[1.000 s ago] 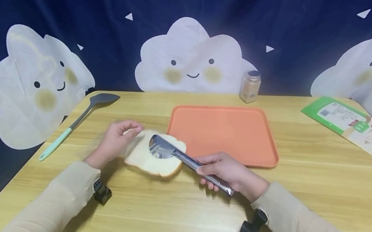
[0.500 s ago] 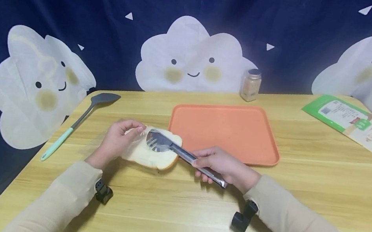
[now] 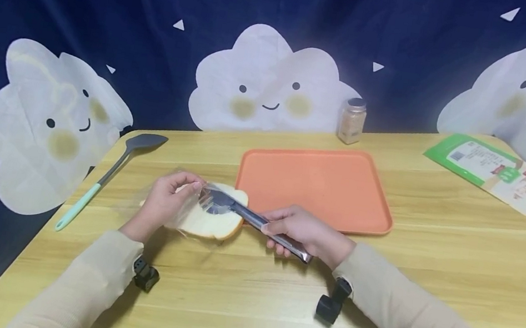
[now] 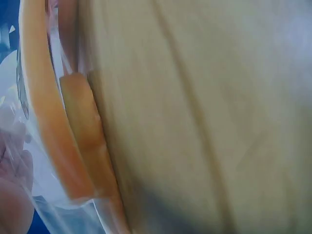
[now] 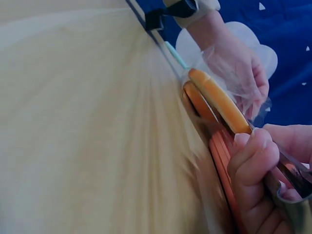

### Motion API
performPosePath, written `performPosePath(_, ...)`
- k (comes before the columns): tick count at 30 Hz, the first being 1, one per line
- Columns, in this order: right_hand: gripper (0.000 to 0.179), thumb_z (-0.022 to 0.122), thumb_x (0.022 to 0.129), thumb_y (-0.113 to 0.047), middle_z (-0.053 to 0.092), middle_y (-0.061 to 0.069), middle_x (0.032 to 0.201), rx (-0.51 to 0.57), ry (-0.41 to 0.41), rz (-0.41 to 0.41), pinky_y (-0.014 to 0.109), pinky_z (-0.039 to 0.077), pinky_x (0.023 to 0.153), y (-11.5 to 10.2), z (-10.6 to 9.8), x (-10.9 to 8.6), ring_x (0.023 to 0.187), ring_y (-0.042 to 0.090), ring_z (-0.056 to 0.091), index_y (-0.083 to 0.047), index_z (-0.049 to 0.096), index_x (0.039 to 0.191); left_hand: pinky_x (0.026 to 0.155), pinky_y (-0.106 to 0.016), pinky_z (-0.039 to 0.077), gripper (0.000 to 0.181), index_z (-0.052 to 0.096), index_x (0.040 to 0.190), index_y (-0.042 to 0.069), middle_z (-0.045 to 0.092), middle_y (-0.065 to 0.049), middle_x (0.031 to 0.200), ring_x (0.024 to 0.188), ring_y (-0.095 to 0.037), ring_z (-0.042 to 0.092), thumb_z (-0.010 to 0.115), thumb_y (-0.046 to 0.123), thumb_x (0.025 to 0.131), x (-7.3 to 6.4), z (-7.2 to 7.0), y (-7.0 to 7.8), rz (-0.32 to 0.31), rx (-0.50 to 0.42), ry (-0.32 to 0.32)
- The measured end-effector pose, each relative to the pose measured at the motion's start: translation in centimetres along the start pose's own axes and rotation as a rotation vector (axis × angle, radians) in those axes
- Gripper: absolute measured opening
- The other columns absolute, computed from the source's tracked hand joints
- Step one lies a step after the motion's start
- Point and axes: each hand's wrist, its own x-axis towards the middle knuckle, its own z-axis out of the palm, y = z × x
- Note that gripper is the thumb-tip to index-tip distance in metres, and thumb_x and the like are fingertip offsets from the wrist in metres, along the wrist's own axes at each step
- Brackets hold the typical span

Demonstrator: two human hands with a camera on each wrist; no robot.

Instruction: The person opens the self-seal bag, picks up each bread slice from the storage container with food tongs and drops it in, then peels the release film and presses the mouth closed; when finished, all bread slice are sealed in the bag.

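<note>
My left hand (image 3: 165,195) pinches the edge of a clear plastic bag (image 5: 222,68) between thumb and fingers. Metal tongs (image 3: 260,222) lie in my right hand (image 3: 306,232), its fingers wrapped round their arms. The tongs' head rests over a slice of white bread (image 3: 214,225), whose left part lies within the bag's mouth. Seen edge-on in the right wrist view, this upper slice (image 5: 219,100) sits above a second slice (image 5: 199,101). Both crusts appear in the left wrist view too, the upper crust (image 4: 51,112) overlapping the lower crust (image 4: 87,117).
Behind the bread lies an orange tray (image 3: 320,186) on the wooden table (image 3: 243,307). A grey spatula (image 3: 104,181) with a mint handle is at the left. A spice jar (image 3: 352,121) stands at the back; a green and white packet (image 3: 491,171) lies at right.
My right hand has moved left with the tongs, and the bread slice has shifted left, deeper into the plastic bag. The left hand has stayed nearly in place.
</note>
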Motion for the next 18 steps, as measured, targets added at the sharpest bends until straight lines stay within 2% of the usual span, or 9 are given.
performPosePath(5,0.052,0.053,0.089,-0.005,0.056,0.007,0.064,0.039,-0.016,0.007,0.019,0.041,0.042,-0.25,0.26,0.47,0.047,0.009,0.048,-0.001,0.039,0.139,0.082,-0.016,0.041,0.014,0.067,0.091,-0.003,0.068,-0.019,0.095,0.088,-0.007,0.057,0.060,0.008,0.089,-0.22,-0.05,-0.18,0.018,-0.021,0.019)
performPosePath(8,0.052,0.053,0.089,-0.005,0.056,0.007,0.064,0.053,-0.037,0.013,0.018,0.041,0.042,-0.22,0.20,0.53,0.047,0.009,0.048,0.000,0.038,0.138,0.081,-0.015,0.041,0.013,0.068,0.090,-0.003,0.068,-0.018,0.094,0.087,-0.005,0.057,0.060,0.007,0.089,-0.32,-0.11,-0.24,0.010,-0.023,0.028)
performPosePath(14,0.052,0.053,0.089,-0.004,0.056,0.007,0.063,0.034,0.008,0.011,0.019,0.041,0.041,-0.35,0.10,0.08,0.045,0.009,0.048,-0.003,0.039,0.139,0.082,-0.018,0.040,0.012,0.068,0.090,-0.001,0.068,-0.016,0.094,0.086,0.004,0.052,0.061,0.008,0.088,-0.35,-0.33,-0.26,0.000,0.006,0.028)
performPosePath(18,0.052,0.053,0.090,-0.004,0.054,0.006,0.062,-0.017,0.043,-0.011,0.019,0.040,0.041,-0.55,0.25,-0.09,0.044,0.008,0.047,-0.003,0.038,0.139,0.076,-0.021,0.041,0.013,0.068,0.091,0.000,0.069,-0.015,0.093,0.083,-0.002,0.053,0.062,0.011,0.089,-0.40,-0.39,-0.26,-0.029,0.048,0.040)
